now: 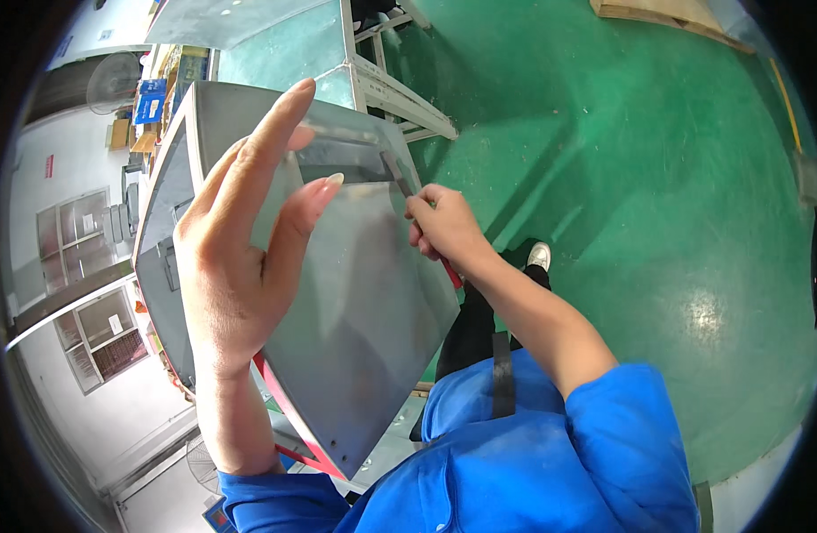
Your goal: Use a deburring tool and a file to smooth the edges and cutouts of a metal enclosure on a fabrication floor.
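Note:
My left hand (240, 231) is raised in front of a large grey sheet-metal panel (364, 302). Its thumb and fingers stand apart, with nothing between them. At the panel's right edge, my right hand (444, 224) is closed around a slim red-handled tool (400, 174) that looks like a flat file. The dark flat end points up and left, over or against the panel beside a rectangular recess (342, 163); whether it touches, I cannot tell. The red handle end shows below my fist. A red edge strip (289, 409) runs along the panel's lower left side.
Beyond the panel stands a pale metal frame (400, 93) with slanting legs. Green floor (639, 204) spreads to the right, with a wooden board (666, 11) at the far end. Blue and brown boxes (149, 102) and a fan (114, 82) are at far left.

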The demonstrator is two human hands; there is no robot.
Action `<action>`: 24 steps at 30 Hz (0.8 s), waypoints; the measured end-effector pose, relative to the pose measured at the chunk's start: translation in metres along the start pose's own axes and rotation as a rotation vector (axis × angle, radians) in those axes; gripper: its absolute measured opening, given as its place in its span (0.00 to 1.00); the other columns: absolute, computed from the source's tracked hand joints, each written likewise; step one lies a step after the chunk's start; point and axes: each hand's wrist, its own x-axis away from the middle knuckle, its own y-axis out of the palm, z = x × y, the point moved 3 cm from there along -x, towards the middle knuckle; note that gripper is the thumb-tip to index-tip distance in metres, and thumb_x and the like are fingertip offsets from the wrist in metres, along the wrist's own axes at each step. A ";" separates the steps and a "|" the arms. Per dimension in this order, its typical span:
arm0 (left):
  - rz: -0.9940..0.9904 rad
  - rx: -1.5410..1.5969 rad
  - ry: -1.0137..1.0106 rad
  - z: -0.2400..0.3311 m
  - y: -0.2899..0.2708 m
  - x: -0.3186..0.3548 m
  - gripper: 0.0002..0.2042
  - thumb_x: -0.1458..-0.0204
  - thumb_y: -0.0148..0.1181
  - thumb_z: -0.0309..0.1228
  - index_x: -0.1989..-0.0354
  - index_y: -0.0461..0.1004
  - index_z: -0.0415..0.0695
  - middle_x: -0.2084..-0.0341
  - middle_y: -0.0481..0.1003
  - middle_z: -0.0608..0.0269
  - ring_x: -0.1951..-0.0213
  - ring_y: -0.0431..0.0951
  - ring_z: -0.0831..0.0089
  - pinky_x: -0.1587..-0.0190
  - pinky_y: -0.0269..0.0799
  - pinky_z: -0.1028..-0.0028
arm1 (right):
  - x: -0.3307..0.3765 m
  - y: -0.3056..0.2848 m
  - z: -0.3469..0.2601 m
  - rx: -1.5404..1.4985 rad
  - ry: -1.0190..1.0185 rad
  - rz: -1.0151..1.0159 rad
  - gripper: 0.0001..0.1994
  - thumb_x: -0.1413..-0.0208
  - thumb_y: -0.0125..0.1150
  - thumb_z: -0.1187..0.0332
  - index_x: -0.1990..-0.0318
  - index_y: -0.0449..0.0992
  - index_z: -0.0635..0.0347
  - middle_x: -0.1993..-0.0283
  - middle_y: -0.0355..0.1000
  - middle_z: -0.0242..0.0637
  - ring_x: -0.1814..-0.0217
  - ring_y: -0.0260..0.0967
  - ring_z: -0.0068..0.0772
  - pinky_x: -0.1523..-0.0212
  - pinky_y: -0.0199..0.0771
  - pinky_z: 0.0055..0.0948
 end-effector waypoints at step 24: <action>0.008 0.047 0.029 -0.001 0.001 0.003 0.22 0.57 0.57 0.24 0.49 0.65 0.44 0.65 0.74 0.57 0.63 0.73 0.69 0.57 0.67 0.72 | 0.010 0.005 0.004 0.006 0.021 0.013 0.09 0.51 0.47 0.68 0.72 0.64 0.67 0.86 0.63 0.36 0.92 0.54 0.18 0.92 0.51 0.20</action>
